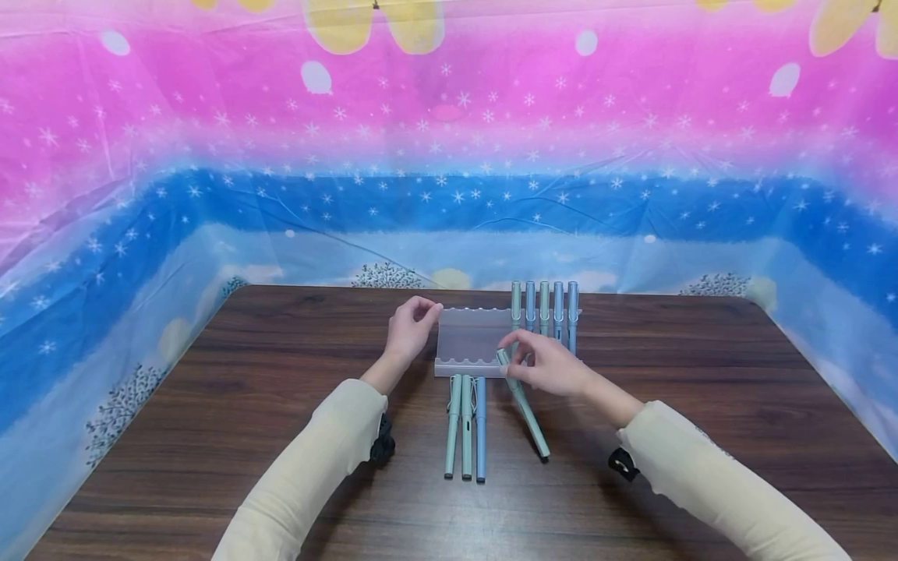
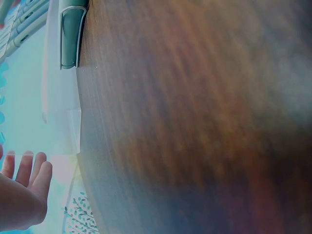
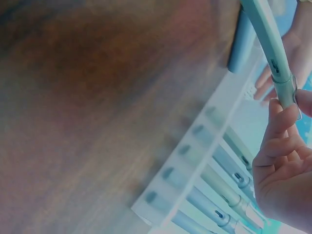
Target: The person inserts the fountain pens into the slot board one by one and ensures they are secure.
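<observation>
Sleeves [image 1: 302,467], two. Loose pens [image 1: 466,428], three, on table [image 1: 281,351]. One pen [image 1: 528,413], pinched at the rack's [image 1: 470,335] near edge by my right hand [image 1: 550,362], unracked. Racked pens [image 1: 544,304], five. Rack's corner: pinched by my left hand [image 1: 408,327].

Pale green capped pen [image 1: 529,418] with wire clip and dark lower end: pinched near cap end by right hand [image 1: 550,366], slanted, lower end toward lower right of frame. Clear plastic rack [image 1: 470,335] with scalloped edges: centre of frame, upper left corner pinched by left hand [image 1: 409,331]. Five capped green and blue pens [image 1: 544,308]: side by side in rack's right part. Two pale green pens [image 1: 452,432], one light blue pen [image 1: 480,432]: lying in row just below rack, clip ends nearest it.
</observation>
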A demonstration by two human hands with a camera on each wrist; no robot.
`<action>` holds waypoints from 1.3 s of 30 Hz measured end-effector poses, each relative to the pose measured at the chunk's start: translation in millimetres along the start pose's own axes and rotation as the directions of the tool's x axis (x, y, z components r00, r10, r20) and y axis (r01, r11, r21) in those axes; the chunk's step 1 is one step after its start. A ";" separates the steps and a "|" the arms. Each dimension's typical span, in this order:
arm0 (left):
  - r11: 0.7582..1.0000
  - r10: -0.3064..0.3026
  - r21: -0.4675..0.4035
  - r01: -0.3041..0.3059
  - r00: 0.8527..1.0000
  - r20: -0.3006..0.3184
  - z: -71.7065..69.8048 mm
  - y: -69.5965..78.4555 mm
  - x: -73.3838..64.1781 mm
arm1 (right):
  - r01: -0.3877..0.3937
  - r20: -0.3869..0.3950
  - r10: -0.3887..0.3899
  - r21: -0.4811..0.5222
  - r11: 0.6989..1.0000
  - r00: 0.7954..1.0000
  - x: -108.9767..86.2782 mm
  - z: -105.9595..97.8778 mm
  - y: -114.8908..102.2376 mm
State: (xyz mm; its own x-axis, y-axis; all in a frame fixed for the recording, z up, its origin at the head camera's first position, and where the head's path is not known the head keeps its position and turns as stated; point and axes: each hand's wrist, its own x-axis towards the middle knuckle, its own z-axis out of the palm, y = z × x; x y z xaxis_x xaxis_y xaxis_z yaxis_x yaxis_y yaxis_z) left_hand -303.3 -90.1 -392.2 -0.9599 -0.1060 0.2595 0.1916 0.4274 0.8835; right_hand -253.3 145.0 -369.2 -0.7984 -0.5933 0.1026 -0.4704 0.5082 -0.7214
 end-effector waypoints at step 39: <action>1.000 -0.013 0.000 0.013 1.000 0.014 -0.7 1.5 -1.3 | -0.029 -0.249 0.031 0.014 0.999 0.968 26.7 -44.8 -6.9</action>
State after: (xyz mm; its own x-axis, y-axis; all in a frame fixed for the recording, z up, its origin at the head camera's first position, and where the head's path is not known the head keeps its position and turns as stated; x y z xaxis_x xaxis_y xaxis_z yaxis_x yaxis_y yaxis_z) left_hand -301.7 -89.9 -390.9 -0.9651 -0.0993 0.2424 0.1788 0.4263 0.8867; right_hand -288.2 153.6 -330.8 -0.8812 -0.4030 0.2470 -0.4419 0.5167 -0.7333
